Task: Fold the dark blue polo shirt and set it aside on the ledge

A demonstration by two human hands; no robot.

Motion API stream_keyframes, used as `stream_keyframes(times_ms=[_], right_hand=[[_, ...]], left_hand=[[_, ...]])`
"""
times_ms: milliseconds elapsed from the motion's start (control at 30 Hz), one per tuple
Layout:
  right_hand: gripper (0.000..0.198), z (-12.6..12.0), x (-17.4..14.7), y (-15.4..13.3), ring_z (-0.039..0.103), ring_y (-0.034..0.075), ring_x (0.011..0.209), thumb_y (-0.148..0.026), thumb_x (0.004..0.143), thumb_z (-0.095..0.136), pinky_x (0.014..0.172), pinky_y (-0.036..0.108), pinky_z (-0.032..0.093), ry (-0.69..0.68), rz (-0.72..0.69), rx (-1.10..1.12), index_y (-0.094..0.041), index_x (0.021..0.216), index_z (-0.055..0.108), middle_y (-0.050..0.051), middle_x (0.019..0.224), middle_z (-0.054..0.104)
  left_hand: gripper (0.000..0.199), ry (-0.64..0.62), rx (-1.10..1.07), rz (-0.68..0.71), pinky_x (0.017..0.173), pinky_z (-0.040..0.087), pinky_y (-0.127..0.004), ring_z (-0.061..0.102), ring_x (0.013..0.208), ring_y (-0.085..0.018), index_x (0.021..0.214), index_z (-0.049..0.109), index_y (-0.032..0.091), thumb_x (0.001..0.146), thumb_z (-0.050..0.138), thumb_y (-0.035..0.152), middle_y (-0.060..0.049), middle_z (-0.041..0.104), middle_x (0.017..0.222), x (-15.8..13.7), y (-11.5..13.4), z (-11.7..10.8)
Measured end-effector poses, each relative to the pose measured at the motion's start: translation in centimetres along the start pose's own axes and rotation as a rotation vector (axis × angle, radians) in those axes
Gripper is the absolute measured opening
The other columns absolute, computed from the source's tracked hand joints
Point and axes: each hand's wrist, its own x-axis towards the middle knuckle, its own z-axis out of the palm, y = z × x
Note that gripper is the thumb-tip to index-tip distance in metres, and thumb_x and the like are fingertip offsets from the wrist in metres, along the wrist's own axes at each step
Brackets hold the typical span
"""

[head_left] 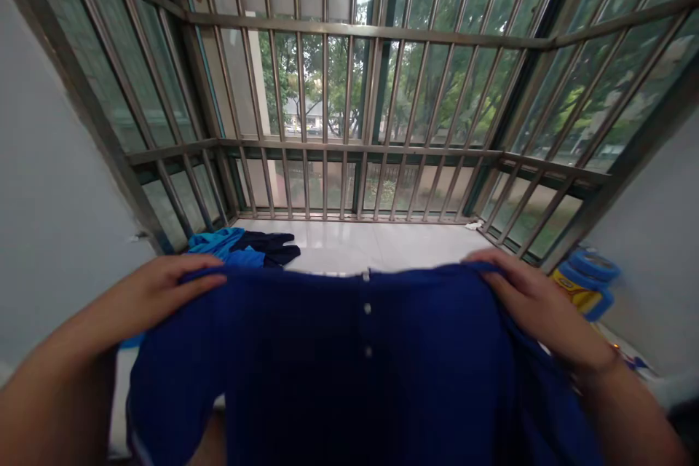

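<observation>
A dark blue shirt point(338, 364) with small white buttons down its middle hangs spread out in front of me. My left hand point(158, 291) grips its upper left edge, fingers curled over the cloth. At the upper right edge my right hand point(532, 302) holds the same shirt. The shirt's top edge is stretched level between both hands, and its lower part runs out of view at the bottom.
A white tiled sill point(371, 244) lies behind the shirt, closed in by a steel window grille point(349, 124). A pile of light blue and navy clothes point(245, 247) lies at its left. A yellow container with a blue lid point(584, 284) stands at the right by the wall.
</observation>
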Motion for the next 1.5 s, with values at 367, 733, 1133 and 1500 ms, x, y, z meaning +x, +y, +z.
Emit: stream_keyframes(times_ms=[367, 733, 1133, 1500], right_hand=[[0.051, 16.0, 10.0, 2.3, 0.056, 0.031, 0.144, -0.03, 0.107, 0.05, 0.124, 0.045, 0.042, 0.035, 0.053, -0.373, -0.014, 0.155, 0.057, 0.022, 0.154, 0.06], [0.068, 31.7, -5.5, 4.3, 0.019, 0.029, 0.169, -0.065, 0.104, 0.043, 0.137, 0.058, 0.019, -0.412, 0.21, -0.362, -0.05, 0.17, 0.037, -0.005, 0.18, 0.025], [0.054, 25.3, 1.1, 13.4, 0.03, 0.038, 0.162, -0.035, 0.11, 0.038, 0.125, 0.068, 0.027, 0.05, 0.828, -0.424, -0.022, 0.159, 0.057, 0.017, 0.176, 0.035], [0.034, 23.2, 4.0, 15.7, 0.067, 0.044, 0.114, -0.03, 0.099, 0.054, 0.094, 0.061, 0.05, 0.298, 0.858, -0.278, -0.014, 0.124, 0.069, 0.031, 0.112, 0.071]], left_hand=[[0.043, -0.048, 0.345, 0.373, 0.128, 0.037, -0.054, 0.053, 0.149, -0.036, 0.143, 0.068, 0.016, 0.105, 0.055, 0.034, -0.02, 0.062, 0.156, 8.2, 6.2, 20.2], [0.067, -0.306, 0.317, 0.165, 0.134, 0.021, -0.068, 0.027, 0.168, -0.034, 0.17, 0.043, 0.031, 0.108, 0.046, 0.054, -0.007, 0.031, 0.18, -3.7, -1.6, 34.2], [0.066, -0.275, 0.375, 0.126, 0.134, 0.023, -0.067, 0.028, 0.168, -0.034, 0.171, 0.04, 0.032, 0.109, 0.041, 0.055, -0.006, 0.03, 0.181, -6.1, -1.4, 34.0], [0.067, -0.246, 0.317, 0.134, 0.134, 0.021, -0.068, 0.03, 0.167, -0.035, 0.171, 0.042, 0.035, 0.108, 0.045, 0.058, -0.006, 0.032, 0.18, -6.4, -2.5, 34.3]])
